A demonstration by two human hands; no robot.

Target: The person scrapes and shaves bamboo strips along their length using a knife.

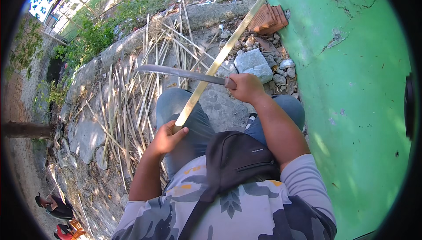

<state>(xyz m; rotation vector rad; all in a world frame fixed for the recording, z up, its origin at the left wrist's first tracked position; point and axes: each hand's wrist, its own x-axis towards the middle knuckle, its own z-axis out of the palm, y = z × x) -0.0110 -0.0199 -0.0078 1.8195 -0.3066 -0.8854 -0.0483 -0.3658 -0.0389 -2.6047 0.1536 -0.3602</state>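
Gripping the lower end of a long pale bamboo strip [220, 57], our left hand [166, 138] is curled tight around it just above the left knee, thumb pressed over the front. The strip runs up and to the right from that fist, crossing the lap and the paving, its far end reaching the green wall [365, 86] near the top of the view. Our right hand [246, 87] is clenched around the dark handle of a machete [176, 73], whose long grey blade points left, nearly level, and crosses the strip about a third of the way up; we cannot tell whether the edge bites into the strip or merely rests against it.

We sit with both knees in blue jeans [184, 112], a black sling bag [237, 161] across the chest over a grey camouflage shirt. Between and beyond the knees lies cracked stone paving [220, 106]. To the left, a loose heap of thin bamboo slivers [132, 95] spreads over the stones. Ahead, beside the wall, sit a grey stone block [252, 63], smaller rubble, and a stack of reddish clay tiles [270, 19]. At lower left, well apart, other people [57, 209] crouch on the ground.
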